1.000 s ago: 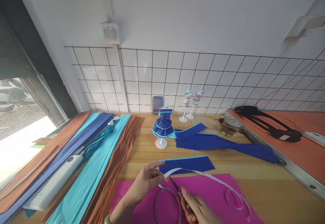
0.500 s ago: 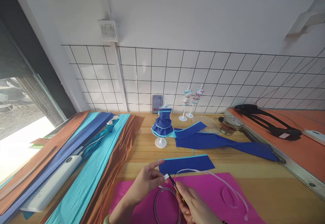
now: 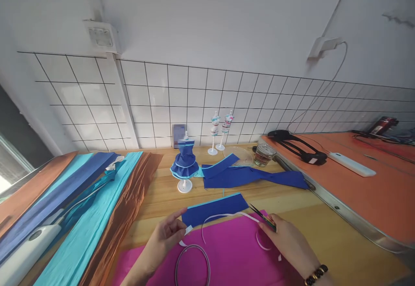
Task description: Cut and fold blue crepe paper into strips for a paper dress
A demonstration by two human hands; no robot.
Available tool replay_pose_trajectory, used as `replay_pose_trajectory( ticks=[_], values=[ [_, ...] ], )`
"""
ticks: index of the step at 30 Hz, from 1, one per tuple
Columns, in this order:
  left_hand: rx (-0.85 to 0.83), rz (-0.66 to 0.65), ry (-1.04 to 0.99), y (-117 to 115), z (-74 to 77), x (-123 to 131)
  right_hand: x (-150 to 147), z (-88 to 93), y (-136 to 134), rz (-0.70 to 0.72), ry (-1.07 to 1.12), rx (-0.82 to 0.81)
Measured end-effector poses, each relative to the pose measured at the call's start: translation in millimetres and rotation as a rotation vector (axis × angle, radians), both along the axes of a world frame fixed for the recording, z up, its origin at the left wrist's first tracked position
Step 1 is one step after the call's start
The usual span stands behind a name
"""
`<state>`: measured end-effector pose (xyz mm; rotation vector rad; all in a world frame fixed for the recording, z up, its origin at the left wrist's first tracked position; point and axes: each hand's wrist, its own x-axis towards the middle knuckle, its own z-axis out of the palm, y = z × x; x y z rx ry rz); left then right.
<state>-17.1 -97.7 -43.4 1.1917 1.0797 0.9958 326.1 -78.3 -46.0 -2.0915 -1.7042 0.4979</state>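
Observation:
My left hand (image 3: 167,238) pinches a short piece of white tape (image 3: 188,230) between thumb and fingers. My right hand (image 3: 287,240) is closed around thread snips (image 3: 264,218), whose thin dark blades point up and left. A narrow pale ribbon (image 3: 223,215) curves across the middle, and its right end reaches the right fingertips; whether they grip it I cannot tell. Between and beyond the hands lies a blue fabric strip (image 3: 215,208) with a light-blue edge. A grey ring (image 3: 208,265) rests on the magenta sheet (image 3: 236,251) beside my left hand.
A small dress form in a blue ruffled dress (image 3: 184,160) stands ahead, with blue fabric (image 3: 233,178) beside it. Farther back are two small figures on stands (image 3: 213,141) and a glass jar (image 3: 264,154). Long cloth strips (image 3: 87,225) and a white power bank (image 3: 30,247) lie left.
My right hand with the snips has moved right, away from the tape in my left hand, and now sits by the ribbon. The view has turned to the right.

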Motion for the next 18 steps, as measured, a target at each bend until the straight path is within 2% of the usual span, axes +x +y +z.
replay_pose_trajectory(
  ticks=[4, 6, 8, 10, 12, 14, 16, 18],
  values=[
    [0.018, 0.016, -0.004, 1, 0.3, 0, 9, -8.4, -7, 0.049, 0.0, -0.041],
    [0.022, 0.031, -0.016, 1, -1.0, 0, 7, -6.7, -10, 0.068, 0.013, -0.039],
    [0.024, 0.048, -0.028, 2, -3.1, 1, 3, 2.4, -10, 0.085, 0.036, -0.01],
    [0.026, 0.055, -0.038, 3, -5.5, 1, -7, 20.3, -9, 0.117, 0.081, 0.033],
    [0.036, 0.057, -0.047, 3, -7.8, 2, -29, 45.5, -6, 0.171, 0.146, 0.079],
    [0.041, 0.066, -0.043, 4, -9.7, 3, -65, 73.6, -6, 0.255, 0.227, 0.116],
    [0.035, 0.098, -0.015, 3, -10.7, 3, -112, 98.7, -9, 0.385, 0.309, 0.149],
    [0.025, 0.181, 0.028, 2, -11.0, 2, -164, 114.8, -16, 0.526, 0.384, 0.163]
  ],
)
